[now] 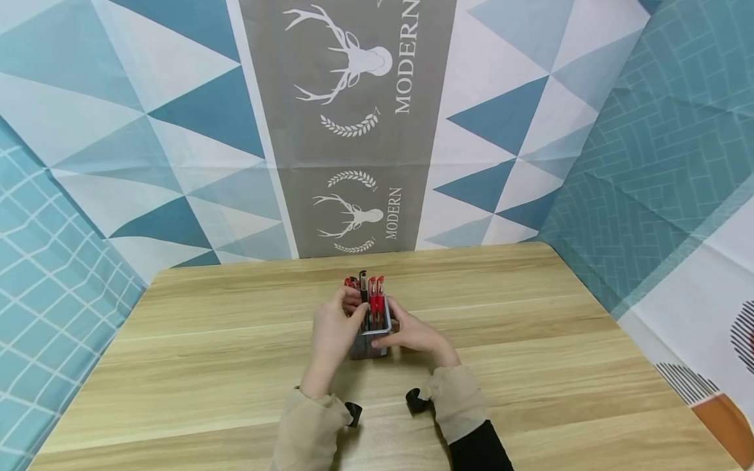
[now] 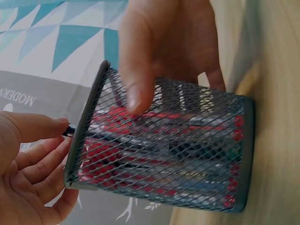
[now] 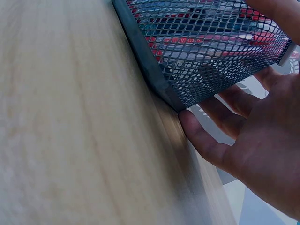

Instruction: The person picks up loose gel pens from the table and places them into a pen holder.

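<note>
A dark mesh pen holder (image 1: 368, 350) with several red pens (image 1: 380, 291) and a black pen (image 1: 363, 286) stands on the wooden table. My left hand (image 1: 334, 327) is at its rim and pinches the black pen between thumb and fingers. In the left wrist view the shaft of that pen runs down inside the mesh. My right hand (image 1: 417, 335) grips the holder from the right, the thumb on the near wall and the fingers behind. The right wrist view shows these fingers (image 3: 201, 138) along the mesh, near the bottom edge.
The wooden table (image 1: 530, 366) extends to both sides of the holder. Patterned cloth (image 1: 359, 150) with deer heads and triangles hangs behind the table's back edge. Black straps (image 1: 417, 401) stick out at both beige cuffs.
</note>
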{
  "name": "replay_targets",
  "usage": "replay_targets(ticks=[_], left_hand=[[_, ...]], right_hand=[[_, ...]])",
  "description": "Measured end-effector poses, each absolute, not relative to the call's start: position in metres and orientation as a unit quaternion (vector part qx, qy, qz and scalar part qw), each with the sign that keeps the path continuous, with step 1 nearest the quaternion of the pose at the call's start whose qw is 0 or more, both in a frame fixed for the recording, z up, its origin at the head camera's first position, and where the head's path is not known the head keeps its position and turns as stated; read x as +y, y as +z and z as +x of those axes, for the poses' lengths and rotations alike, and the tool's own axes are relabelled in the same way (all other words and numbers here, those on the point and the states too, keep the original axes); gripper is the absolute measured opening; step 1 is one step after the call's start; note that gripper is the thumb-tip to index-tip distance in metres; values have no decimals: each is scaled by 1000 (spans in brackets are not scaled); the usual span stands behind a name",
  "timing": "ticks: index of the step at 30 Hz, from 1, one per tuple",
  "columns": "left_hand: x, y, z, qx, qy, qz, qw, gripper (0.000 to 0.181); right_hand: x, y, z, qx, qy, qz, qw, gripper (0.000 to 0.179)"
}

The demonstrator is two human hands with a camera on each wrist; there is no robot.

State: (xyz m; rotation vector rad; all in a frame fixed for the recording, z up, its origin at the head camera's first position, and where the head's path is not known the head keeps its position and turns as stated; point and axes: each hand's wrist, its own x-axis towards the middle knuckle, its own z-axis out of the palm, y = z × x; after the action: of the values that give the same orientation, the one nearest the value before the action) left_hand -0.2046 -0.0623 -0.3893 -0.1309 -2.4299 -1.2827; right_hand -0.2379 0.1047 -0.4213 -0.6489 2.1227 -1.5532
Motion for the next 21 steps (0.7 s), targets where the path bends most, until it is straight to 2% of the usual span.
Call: replay_targets(ticks=[21], left_hand=[[-51,-390,-201,-889,-412,4,199,10]], right_hand=[[105,-421,-238,764,-561,-236,216,92]])
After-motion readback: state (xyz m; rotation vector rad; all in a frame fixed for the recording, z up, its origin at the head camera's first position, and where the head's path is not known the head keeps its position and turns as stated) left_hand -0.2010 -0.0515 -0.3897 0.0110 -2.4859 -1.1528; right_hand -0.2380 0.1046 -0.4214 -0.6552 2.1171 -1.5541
